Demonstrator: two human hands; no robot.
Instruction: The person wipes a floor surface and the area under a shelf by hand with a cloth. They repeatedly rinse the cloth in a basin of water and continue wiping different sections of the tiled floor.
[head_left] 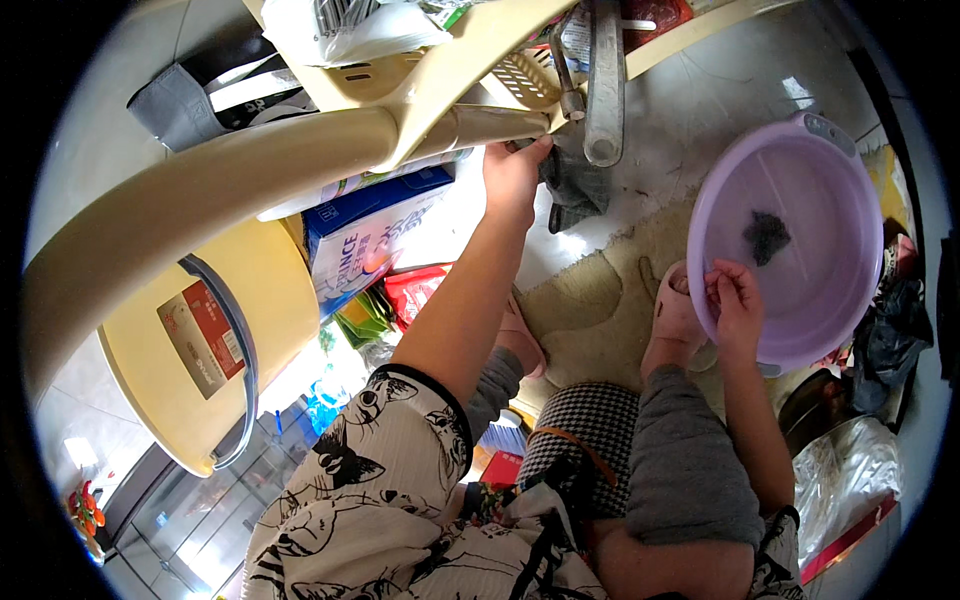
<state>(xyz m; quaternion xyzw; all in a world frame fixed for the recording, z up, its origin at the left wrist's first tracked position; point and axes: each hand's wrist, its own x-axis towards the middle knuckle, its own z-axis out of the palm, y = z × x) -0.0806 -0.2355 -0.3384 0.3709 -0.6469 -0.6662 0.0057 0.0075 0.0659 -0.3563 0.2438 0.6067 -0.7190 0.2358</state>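
Note:
My left hand [514, 180] reaches up beside the beige shelf's post, closed on a dark grey cloth [582, 188] that hangs down from its fingers. On my right side is a round lilac basin [820, 300], tilted toward me. Inside it a small dark clump [767, 237] lies on the bottom; whether it is cloth or something else I cannot make out. My right hand [736, 306] is at the basin's near left rim, its fingers curled over the edge and the thumb side partly hidden.
A beige plastic shelf [400, 130] with bags crosses the upper left. Beneath it stand a yellow bucket [260, 290] and a blue and white carton [375, 235]. A metal bar [604, 90] juts down near my left hand. A beige mat [590, 300] lies under my feet; plastic wrapping [850, 470] is at lower right.

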